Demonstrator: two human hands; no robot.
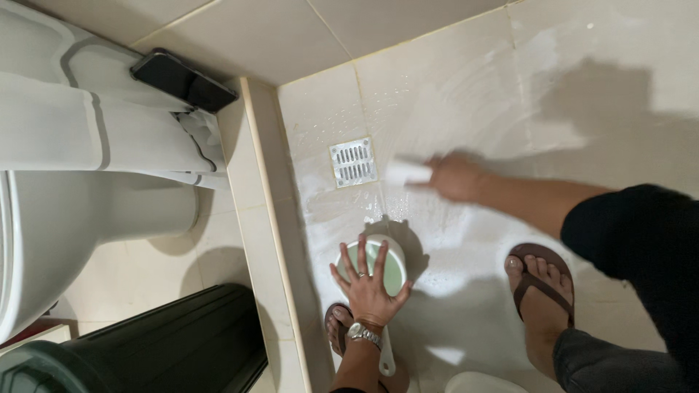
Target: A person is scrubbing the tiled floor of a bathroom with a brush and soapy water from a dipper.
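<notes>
Two hands work: left hand [370, 287], fingers spread, presses the green scoop [378, 263] at lower centre; right hand [453, 177] clenches a white brush [408, 172] mid-frame beside the drain [353, 161].

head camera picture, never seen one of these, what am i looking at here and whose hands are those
The camera sits on a person's head and looks down, so both hands are their own. The left hand rests spread flat on top of a pale green dipper with a white handle, standing on the wet, soapy tiled floor. The right hand grips a white brush, blurred, beside the metal drain. Their feet wear brown sandals. To the left are a white toilet and a dark bin.
</notes>
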